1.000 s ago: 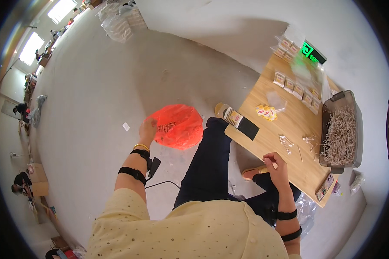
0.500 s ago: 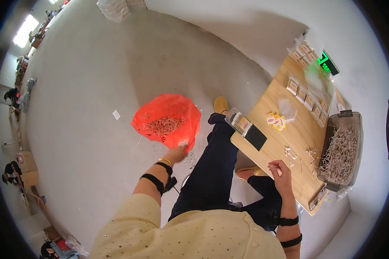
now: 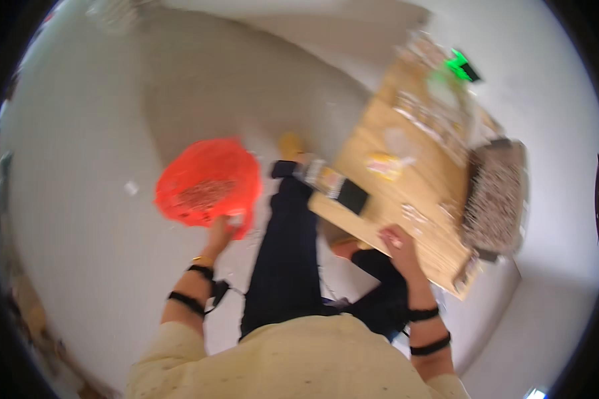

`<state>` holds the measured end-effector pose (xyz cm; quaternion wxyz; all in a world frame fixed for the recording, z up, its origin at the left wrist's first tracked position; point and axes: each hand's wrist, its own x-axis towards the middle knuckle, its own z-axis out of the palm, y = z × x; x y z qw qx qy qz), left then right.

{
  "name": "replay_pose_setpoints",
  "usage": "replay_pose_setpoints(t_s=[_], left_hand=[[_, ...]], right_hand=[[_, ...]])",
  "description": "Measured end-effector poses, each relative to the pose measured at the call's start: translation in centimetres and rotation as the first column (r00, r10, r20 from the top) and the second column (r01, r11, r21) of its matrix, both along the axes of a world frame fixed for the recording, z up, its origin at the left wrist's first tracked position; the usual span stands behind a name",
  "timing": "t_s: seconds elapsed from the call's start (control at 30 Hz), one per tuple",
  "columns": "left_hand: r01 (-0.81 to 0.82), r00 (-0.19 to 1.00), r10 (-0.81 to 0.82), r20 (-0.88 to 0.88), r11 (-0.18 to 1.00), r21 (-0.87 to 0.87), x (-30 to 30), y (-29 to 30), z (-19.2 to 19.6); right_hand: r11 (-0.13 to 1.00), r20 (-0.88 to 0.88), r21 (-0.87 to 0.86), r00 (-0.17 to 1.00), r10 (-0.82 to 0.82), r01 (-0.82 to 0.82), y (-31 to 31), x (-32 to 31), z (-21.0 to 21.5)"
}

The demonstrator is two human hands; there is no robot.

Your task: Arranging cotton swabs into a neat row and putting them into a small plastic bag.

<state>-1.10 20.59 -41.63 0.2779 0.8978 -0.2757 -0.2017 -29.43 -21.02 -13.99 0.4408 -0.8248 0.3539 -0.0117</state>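
Observation:
My left hand (image 3: 221,233) is at the near rim of a red plastic bag (image 3: 245,166), fingers bent around something small and whitish that is too blurred to name. Inside the bag lies a heap of small brownish bits (image 3: 205,194). My right hand (image 3: 400,249) hovers at the near edge of the wooden table (image 3: 349,216), fingers curled in toward the thumb; motion blur hides what is in them. Beyond that hand, several thin pale-tipped sticks (image 3: 416,214), like cotton swabs, lie on the tabletop.
A grey bin (image 3: 520,199) full of similar sticks stands at the table's right. Yellow-and-white cards (image 3: 384,166), a row of small packets (image 3: 426,120), a phone (image 3: 469,272) and a green-lit display (image 3: 460,66) are there too. A black pad (image 3: 353,197) lies at the left edge.
The whole view has shifted, so bag, table and hands appear farther left, and the picture is blurred. My left hand stays at the bag and my right at the table edge.

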Motion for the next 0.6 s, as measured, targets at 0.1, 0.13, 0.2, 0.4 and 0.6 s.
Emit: replay_pose_setpoints(t_s=[0.1,0.13,0.2,0.4,0.6], left_hand=[[-0.261,0.965,0.26,-0.027,0.965,-0.011,4.0,-0.1,1.7],[-0.355,0.932,0.36,0.033,0.928,-0.115,4.4,-0.6,2.9],[-0.402,0.914,0.406,0.013,0.908,-0.115,5.4,-3.5,7.6],[-0.062,0.988,0.12,0.093,0.876,-0.478,2.3,-15.2,21.7],[0.438,0.89,-0.443,0.111,0.76,-0.479,-5.5,-27.5,27.7]], right_hand=[[0.999,-0.02,-0.021,0.999,-0.043,0.043,-0.4,-1.0,-0.2],[0.997,-0.047,0.001,0.996,-0.072,0.072,-0.6,-1.7,0.2],[0.991,-0.061,-0.04,0.989,-0.132,0.129,-1.2,-3.8,0.2],[0.904,-0.013,-0.199,0.922,-0.387,0.377,-4.2,-10.5,-2.1],[0.797,0.062,-0.306,0.846,-0.53,0.521,-6.7,-13.9,-3.2]])
